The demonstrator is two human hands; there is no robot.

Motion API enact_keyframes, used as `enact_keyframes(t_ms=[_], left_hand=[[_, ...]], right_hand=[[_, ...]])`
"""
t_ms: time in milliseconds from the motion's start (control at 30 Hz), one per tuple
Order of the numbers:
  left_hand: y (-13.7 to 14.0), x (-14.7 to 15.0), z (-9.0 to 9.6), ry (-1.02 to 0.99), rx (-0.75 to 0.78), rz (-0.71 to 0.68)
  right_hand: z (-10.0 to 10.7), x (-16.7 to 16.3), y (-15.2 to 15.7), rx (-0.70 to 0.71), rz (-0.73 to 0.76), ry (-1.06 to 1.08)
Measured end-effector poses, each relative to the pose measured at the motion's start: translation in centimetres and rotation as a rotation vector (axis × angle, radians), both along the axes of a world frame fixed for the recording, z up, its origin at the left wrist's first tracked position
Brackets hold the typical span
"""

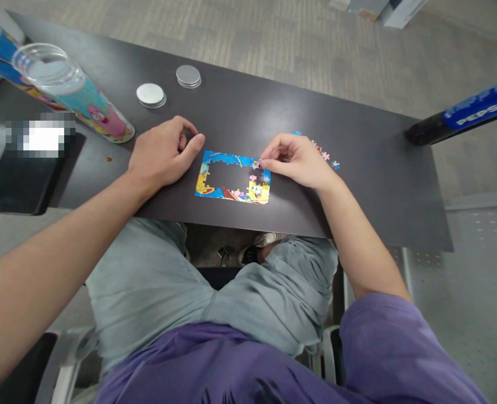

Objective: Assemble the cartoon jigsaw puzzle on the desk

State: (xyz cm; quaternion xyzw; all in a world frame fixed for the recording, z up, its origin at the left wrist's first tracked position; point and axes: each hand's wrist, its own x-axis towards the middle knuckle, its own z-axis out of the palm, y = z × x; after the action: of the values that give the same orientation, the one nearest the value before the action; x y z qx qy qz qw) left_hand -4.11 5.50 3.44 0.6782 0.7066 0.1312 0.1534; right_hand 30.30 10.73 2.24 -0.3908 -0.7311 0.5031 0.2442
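Note:
A partly assembled jigsaw puzzle point(218, 193) lies on the dark table, its colourful border framing a bare middle. At its upper right part, my right hand point(299, 160) pinches a small puzzle piece point(256, 164) between thumb and fingertips. A pink piece point(253, 178) shows just below, by the yellow cartoon face in the lower right corner. Left of the puzzle, my left hand point(159, 151) rests on the table, fingers loosely bent, thumb apart, nothing visible in it. Several loose pieces point(325, 155) lie behind my right hand, which partly hides them.
Two small stacks of round discs, one white point(150, 94) and one grey point(188, 76), sit toward the far edge. A clear-topped cartoon-printed tube point(92, 106) and a black device with a blurred patch point(21, 179) are at left. A Pepsi bottle point(463, 115) stands at right.

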Motion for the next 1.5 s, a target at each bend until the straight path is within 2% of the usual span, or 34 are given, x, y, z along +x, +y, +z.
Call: enact_keyframes(t_ms=[133,367,833,967,1200,1500], left_hand=[[0.1,0.0,0.0,0.008,-0.007,-0.008],[-0.1,-0.3,-0.4,-0.064,-0.002,-0.03],[0.1,-0.5,-1.0,-0.025,0.027,-0.047],[0.1,-0.5,-1.0,-0.026,0.041,-0.058],[0.1,-0.3,-0.6,0.031,0.022,-0.044],[0.0,-0.1,-0.7,0.026,0.035,-0.037]], right_hand=[[0.0,-0.9,-0.8,-0.039,0.018,-0.028],[-0.6,-0.9,-0.8,0.107,0.0,-0.118],[-0.4,-0.5,-0.7,0.178,0.043,-0.167],[-0.6,-0.3,-0.3,0.244,0.046,-0.191],[-0.9,-0.2,0.1,0.309,-0.041,-0.172],[-1.9,-0.2,0.7,0.353,0.063,-0.218]])
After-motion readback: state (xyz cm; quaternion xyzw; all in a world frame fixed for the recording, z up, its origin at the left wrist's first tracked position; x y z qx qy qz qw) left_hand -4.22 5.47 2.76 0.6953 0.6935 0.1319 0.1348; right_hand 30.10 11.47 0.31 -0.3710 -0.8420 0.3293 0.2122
